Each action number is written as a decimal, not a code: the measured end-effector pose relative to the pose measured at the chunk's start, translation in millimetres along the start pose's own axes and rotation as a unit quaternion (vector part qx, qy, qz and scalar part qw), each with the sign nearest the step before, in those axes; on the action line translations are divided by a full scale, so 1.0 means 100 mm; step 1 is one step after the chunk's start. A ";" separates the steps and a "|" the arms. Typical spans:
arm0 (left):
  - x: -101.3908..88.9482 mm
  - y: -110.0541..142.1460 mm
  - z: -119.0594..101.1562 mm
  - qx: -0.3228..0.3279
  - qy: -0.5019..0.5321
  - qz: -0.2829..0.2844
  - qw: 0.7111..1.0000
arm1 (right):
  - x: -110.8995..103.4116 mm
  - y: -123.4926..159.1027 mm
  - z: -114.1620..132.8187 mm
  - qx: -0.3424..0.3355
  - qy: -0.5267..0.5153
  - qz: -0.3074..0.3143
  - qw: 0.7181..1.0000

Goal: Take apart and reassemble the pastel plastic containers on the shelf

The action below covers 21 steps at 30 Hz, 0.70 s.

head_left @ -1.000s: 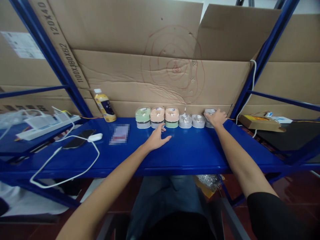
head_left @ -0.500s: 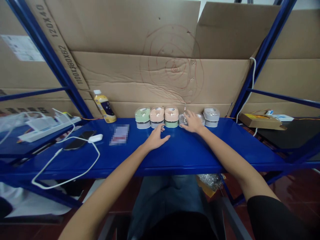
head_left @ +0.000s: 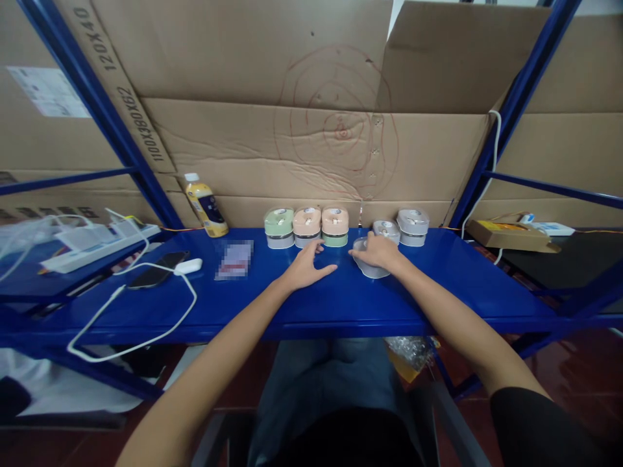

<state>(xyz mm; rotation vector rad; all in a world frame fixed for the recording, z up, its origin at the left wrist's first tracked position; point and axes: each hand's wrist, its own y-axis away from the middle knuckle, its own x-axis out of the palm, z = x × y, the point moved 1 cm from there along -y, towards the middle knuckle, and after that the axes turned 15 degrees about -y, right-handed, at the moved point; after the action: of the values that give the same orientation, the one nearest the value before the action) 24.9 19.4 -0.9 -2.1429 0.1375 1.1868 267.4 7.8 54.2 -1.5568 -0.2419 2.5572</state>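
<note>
Head view: your right hand (head_left: 383, 251) has just drawn a grey box (head_left: 372, 270) forward, fingers clasped over it; the box sits beneath that grip, opening a gap beside the peach-and-green box (head_left: 335, 222). Your left hand (head_left: 302, 268) waits spread, empty, left of it.
</note>
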 end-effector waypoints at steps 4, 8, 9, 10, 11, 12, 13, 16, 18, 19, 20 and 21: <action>-0.01 0.01 -0.04 0.017 0.062 0.049 0.997 | 0.05 -0.02 -0.02 -0.209 -0.077 0.112 0.968; -0.03 0.02 -0.07 0.043 0.085 0.082 0.992 | 0.09 0.00 -0.02 -0.337 -0.156 0.129 0.920; -0.03 0.02 -0.07 0.050 0.085 0.085 0.991 | 0.10 0.00 -0.02 -0.345 -0.159 0.134 0.915; -0.04 0.02 -0.08 0.055 0.084 0.087 0.991 | 0.12 0.00 -0.02 -0.352 -0.157 0.142 0.912; -0.04 0.01 -0.09 0.059 0.085 0.089 0.991 | 0.14 0.00 -0.02 -0.357 -0.152 0.151 0.909; -0.04 0.01 -0.09 0.062 0.086 0.091 0.990 | 0.15 -0.01 -0.03 -0.361 -0.145 0.157 0.908; -0.03 0.01 -0.08 0.064 0.089 0.093 0.990 | 0.17 -0.01 -0.03 -0.365 -0.140 0.158 0.907; -0.01 0.01 -0.04 0.049 0.092 0.096 0.990 | 0.17 -0.03 -0.04 -0.374 -0.148 0.147 0.904; 0.00 0.01 -0.01 0.034 0.081 0.091 0.992 | 0.13 -0.04 -0.06 -0.373 -0.168 0.138 0.902; 0.00 0.01 0.00 0.028 0.074 0.087 0.993 | 0.10 -0.05 -0.07 -0.367 -0.179 0.131 0.903; -0.01 0.01 0.01 0.027 0.067 0.082 0.994 | 0.07 -0.06 -0.09 -0.359 -0.191 0.124 0.905; -0.02 0.01 0.00 0.032 0.061 0.076 0.995 | 0.02 -0.07 -0.12 -0.347 -0.206 0.115 0.908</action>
<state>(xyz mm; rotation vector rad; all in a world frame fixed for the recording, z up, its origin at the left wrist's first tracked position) 22.9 18.3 -0.1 -2.1784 0.3948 1.1202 276.9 16.0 48.3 -1.2154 -1.1969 3.1802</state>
